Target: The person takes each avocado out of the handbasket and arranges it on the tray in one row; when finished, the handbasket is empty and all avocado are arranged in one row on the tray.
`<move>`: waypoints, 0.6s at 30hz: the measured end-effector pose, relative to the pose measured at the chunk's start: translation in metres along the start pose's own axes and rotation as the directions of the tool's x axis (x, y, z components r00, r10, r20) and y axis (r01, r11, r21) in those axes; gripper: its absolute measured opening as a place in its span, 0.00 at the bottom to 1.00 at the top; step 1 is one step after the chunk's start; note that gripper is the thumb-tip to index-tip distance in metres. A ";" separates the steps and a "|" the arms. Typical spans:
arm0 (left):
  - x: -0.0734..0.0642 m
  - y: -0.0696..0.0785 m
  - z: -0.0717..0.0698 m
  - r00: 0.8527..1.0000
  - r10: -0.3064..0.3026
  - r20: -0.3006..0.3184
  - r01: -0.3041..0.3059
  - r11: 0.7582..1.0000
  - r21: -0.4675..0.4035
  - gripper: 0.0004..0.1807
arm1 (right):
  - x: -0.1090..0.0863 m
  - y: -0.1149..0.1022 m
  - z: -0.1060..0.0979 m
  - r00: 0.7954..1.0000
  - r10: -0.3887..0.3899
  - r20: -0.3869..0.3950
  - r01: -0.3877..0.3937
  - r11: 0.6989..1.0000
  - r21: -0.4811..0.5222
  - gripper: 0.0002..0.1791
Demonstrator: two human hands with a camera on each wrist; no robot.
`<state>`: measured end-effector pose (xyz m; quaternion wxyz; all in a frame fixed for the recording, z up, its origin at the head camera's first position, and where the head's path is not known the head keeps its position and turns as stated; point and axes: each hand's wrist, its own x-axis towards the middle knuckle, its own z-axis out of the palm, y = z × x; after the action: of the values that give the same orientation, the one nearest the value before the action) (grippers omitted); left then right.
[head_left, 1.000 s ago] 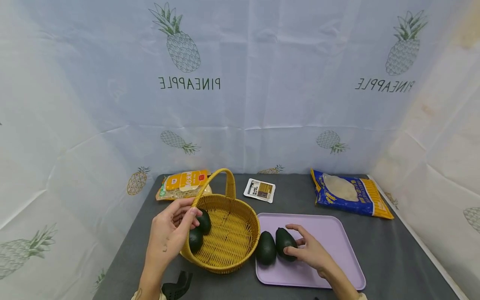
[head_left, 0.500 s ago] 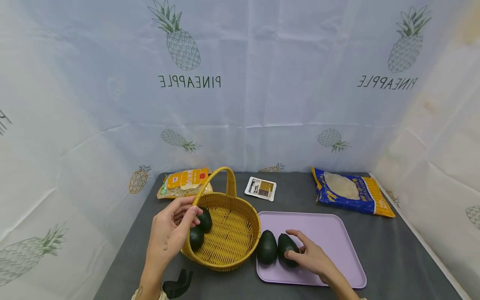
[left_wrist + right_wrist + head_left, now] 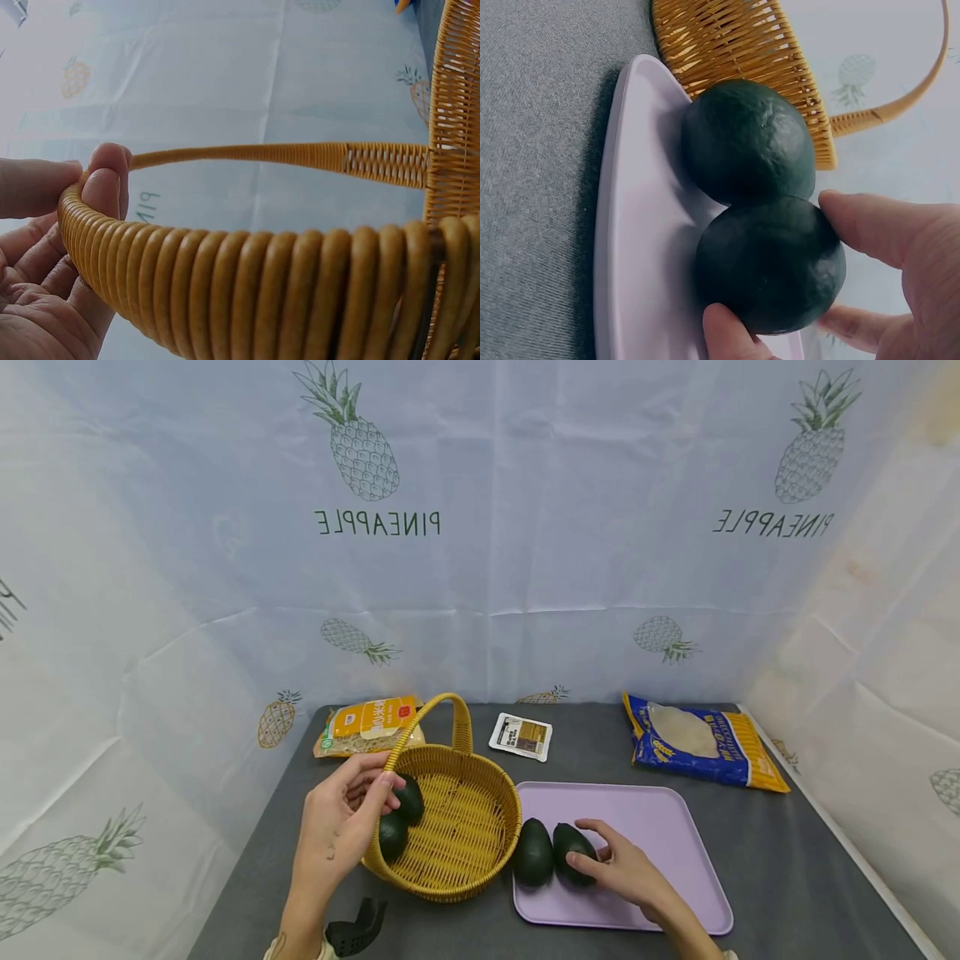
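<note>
My left hand grips the handle of a yellow woven basket, thumb and fingers curled round it. Two dark green avocados lie inside at the basket's left, partly hidden by that hand. On the lilac tray two more avocados sit side by side at its left end. My right hand holds the right one of these, the avocado, between thumb and fingers. The other avocado touches it and lies close to the basket wall in the right wrist view.
Along the back of the dark grey table lie a yellow food packet, a small white-and-brown sachet and a blue-and-yellow bag. A black curved object is by the left forearm. Pineapple-print cloth hangs behind the table.
The view has shifted slightly. My right hand stays at the same avocado, which shifts only a little on the tray. My left hand keeps its hold on the basket handle.
</note>
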<state>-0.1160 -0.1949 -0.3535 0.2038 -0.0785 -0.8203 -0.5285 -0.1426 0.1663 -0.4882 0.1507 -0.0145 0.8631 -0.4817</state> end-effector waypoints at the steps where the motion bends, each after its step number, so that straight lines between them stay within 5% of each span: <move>1: 0.000 0.000 0.000 1.000 0.000 0.000 0.000 1.000 0.001 0.13 | 0.000 0.000 0.000 1.000 0.010 -0.002 -0.010 1.000 0.002 0.36; 18: 0.000 -0.001 0.000 1.000 0.012 -0.005 -0.012 1.000 -0.005 0.13 | -0.004 0.006 -0.006 0.998 -0.016 0.064 0.014 0.999 0.045 0.39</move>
<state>-0.1161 -0.1949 -0.3548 0.2090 -0.0827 -0.8179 -0.5297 -0.1400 0.1755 -0.4894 0.1749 -0.0330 0.8468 -0.5013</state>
